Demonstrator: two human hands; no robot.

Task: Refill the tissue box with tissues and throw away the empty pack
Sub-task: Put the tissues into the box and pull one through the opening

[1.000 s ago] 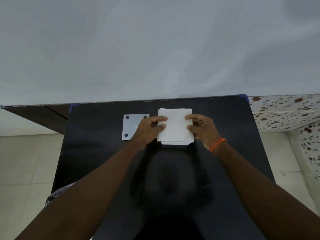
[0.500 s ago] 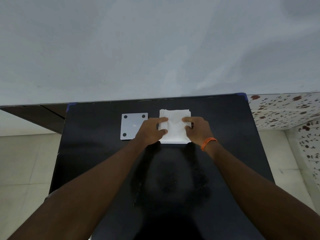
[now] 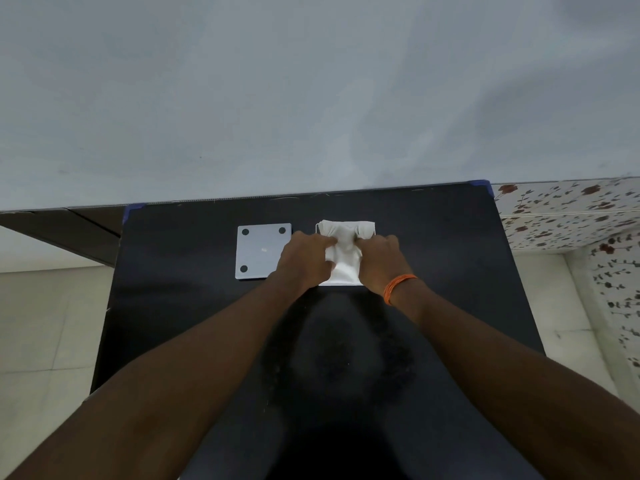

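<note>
Presently both hands squeeze the tissue stack (image 3: 341,258) inward: left hand (image 3: 304,256) and right hand (image 3: 381,258) clenched on its sides, likely narrowing it to fit a box beneath, hidden. Grey plate (image 3: 263,251) lies just left on the black worktop (image 3: 173,271).

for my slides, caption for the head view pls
Both hands squeeze a white tissue stack beside a grey plate.

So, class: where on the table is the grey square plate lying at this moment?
In the head view, the grey square plate lies flat toward the far edge of the black table, just left of the left hand and white tissues.
</note>
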